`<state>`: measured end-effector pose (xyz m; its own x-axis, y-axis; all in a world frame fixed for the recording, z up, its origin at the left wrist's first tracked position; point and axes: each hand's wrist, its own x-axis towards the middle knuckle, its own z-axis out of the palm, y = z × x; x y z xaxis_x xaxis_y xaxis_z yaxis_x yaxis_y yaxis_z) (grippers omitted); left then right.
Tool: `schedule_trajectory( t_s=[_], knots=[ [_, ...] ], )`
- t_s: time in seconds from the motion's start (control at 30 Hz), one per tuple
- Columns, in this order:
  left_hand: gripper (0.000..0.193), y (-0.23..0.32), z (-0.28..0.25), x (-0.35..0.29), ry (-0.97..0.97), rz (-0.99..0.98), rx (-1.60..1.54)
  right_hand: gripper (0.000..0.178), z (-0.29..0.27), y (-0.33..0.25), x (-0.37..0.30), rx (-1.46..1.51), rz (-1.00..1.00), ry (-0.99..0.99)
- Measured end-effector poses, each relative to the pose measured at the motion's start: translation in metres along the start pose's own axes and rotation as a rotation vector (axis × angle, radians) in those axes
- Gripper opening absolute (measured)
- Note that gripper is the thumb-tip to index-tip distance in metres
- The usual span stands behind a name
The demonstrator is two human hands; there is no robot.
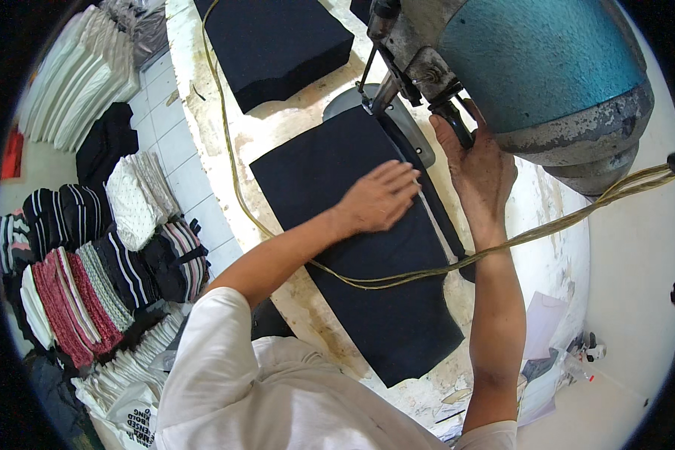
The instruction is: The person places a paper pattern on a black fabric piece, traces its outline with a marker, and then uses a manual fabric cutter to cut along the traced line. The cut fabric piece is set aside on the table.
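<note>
A stack of dark navy fabric [300,176] lies on the table under my left hand [382,196], which rests flat on top with fingers stretched out. My right hand [484,169] is wrapped round the black handle [453,124] of an electric fabric cutting machine with a worn blue motor housing [547,60]. The machine's grey base plate [421,135] shows beside the stack's far end. From the machine's upright, a pale gap runs toward me, parting a narrow dark strip [444,217] from the main stack. The blade itself is hard to make out.
A thick block of dark fabric [285,49] sits farther along the worn white table [206,112]. A yellowish cable [570,219] crosses over my right forearm and the stack. Piles of folded striped garments [75,300] and white cloth [79,82] stand to the left.
</note>
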<state>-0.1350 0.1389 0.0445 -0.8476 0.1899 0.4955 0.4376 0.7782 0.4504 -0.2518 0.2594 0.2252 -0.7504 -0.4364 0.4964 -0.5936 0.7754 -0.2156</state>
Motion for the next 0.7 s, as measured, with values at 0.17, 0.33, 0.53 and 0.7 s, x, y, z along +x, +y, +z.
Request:
schedule_trajectory(
  t_s=[0.17,0.33,0.53,0.7],
  knots=[
    [0.066,0.030,0.038,0.020,-0.089,-0.156,0.136,0.084,-0.012,-0.004,0.006,0.053,0.155,-0.304],
    [0.069,0.024,0.039,0.018,-0.162,-0.147,0.116,0.084,-0.014,-0.010,0.013,-0.047,0.084,-0.264],
    [0.067,0.025,0.038,0.018,-0.171,-0.141,0.124,0.083,-0.013,-0.015,0.015,-0.001,0.179,-0.339],
    [0.065,0.023,0.039,0.016,-0.110,-0.110,0.116,0.081,-0.008,-0.019,0.016,-0.007,0.186,-0.311]
  ],
)
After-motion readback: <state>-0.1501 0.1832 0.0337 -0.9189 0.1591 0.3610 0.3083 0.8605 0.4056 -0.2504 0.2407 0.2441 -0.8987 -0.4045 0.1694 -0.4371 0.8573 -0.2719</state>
